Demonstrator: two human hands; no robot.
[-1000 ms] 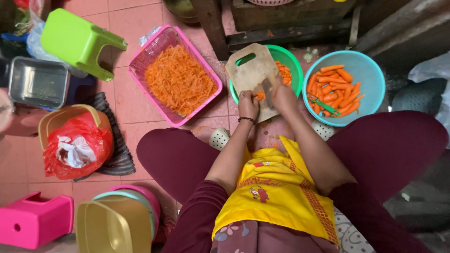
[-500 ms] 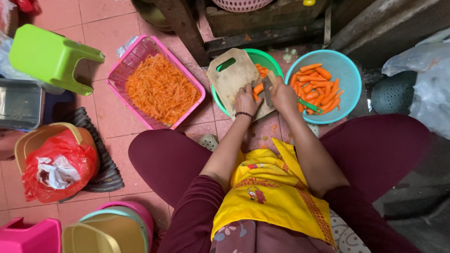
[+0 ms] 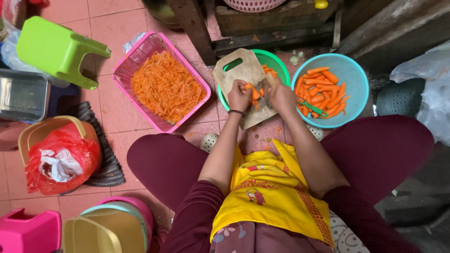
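A wooden cutting board [image 3: 241, 75] rests across a green bowl [image 3: 275, 63] in front of my knees. My left hand [image 3: 239, 96] presses a piece of carrot [image 3: 254, 93] against the board. My right hand [image 3: 282, 97] is closed around a knife whose blade [image 3: 265, 89] lies beside the carrot. Carrot slices sit in the green bowl behind the board. A teal bowl [image 3: 352, 75] to the right holds several peeled carrots [image 3: 321, 91] and a green peeler.
A pink basket [image 3: 140, 56] full of shredded carrot [image 3: 165, 89] lies to the left. A green stool [image 3: 56, 49], a metal tray [image 3: 21, 93], a bin with a red bag [image 3: 58, 157], stacked plastic tubs [image 3: 110, 227] and a pink stool [image 3: 28, 232] stand at left. Dark table legs rise behind.
The view has shifted, so everything sits lower and more to the left in the frame. My hands stay on the cutting board with the carrot and knife.
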